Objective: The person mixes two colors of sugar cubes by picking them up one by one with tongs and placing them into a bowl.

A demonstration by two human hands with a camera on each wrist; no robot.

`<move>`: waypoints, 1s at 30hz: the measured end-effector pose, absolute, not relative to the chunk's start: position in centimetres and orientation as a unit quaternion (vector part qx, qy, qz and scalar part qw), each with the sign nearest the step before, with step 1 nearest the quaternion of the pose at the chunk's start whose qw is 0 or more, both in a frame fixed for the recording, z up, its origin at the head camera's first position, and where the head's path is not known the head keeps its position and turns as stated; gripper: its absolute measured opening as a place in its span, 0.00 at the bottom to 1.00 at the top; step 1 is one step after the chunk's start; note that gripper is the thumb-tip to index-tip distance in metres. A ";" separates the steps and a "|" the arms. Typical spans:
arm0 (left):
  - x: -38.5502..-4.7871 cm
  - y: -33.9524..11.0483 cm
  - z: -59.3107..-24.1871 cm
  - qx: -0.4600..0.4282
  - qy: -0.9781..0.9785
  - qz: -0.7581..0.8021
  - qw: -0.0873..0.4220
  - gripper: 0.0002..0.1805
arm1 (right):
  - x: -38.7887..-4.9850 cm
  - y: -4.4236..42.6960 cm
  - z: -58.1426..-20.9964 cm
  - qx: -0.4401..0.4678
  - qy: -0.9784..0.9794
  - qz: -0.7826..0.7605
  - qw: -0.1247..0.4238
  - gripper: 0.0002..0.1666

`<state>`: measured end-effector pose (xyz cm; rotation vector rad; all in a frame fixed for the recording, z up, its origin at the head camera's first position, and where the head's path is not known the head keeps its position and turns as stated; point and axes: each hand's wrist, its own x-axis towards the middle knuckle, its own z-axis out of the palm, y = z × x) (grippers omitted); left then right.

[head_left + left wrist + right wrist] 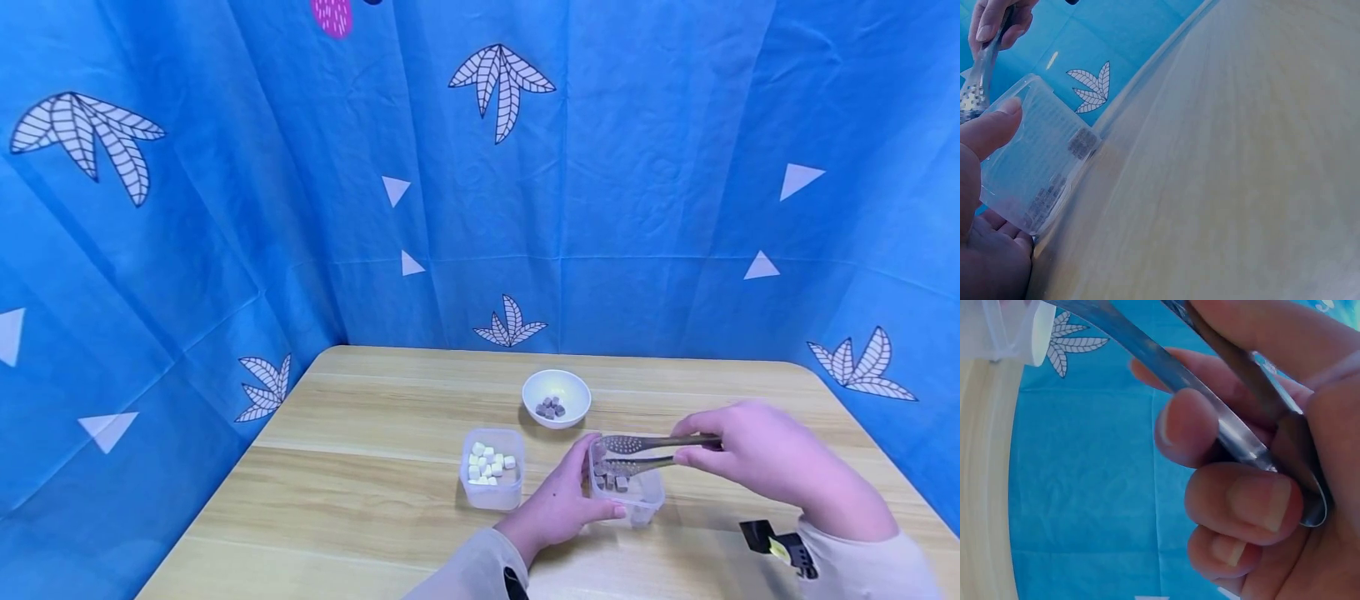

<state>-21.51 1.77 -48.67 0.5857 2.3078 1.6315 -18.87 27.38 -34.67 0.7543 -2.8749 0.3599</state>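
My left hand (557,507) holds a clear plastic container (648,502), thumb along the near side and fingers round the left. In the left wrist view, the thumb (999,128) presses the wall of the tilted-looking box (1041,144). Several purplish-grey cubes (609,482) lie inside it. With curled fingers my right hand (765,454) grips metal tongs (656,442), whose perforated tips are spread apart over the container. Whether a cube sits between the tips cannot be made out. The right wrist view shows the tongs' handles (1235,434) within the fingers.
A second clear container (491,498) with several white cubes (489,464) stands left of the left hand. Behind the two containers is a white bowl (557,423) holding several purplish-grey cubes (550,407). A blue patterned curtain (630,183) hangs round the wooden table (360,467).
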 end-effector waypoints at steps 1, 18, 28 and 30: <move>-21.5 1.7 -48.7 0.200 0.793 0.560 0.128 0.56 | -18.9 27.3 -34.8 0.257 -0.957 0.117 0.069 0.15; -21.6 1.7 -48.6 0.207 0.786 0.568 0.134 0.54 | -19.6 25.1 -36.8 0.300 -0.948 0.083 0.063 0.07; -21.6 1.7 -48.7 0.208 0.786 0.567 0.132 0.55 | -19.6 24.8 -36.8 0.322 -0.940 0.082 0.079 0.04; -21.6 1.8 -48.7 0.207 0.786 0.567 0.134 0.55 | -19.6 24.9 -36.7 0.321 -0.940 0.087 0.076 0.02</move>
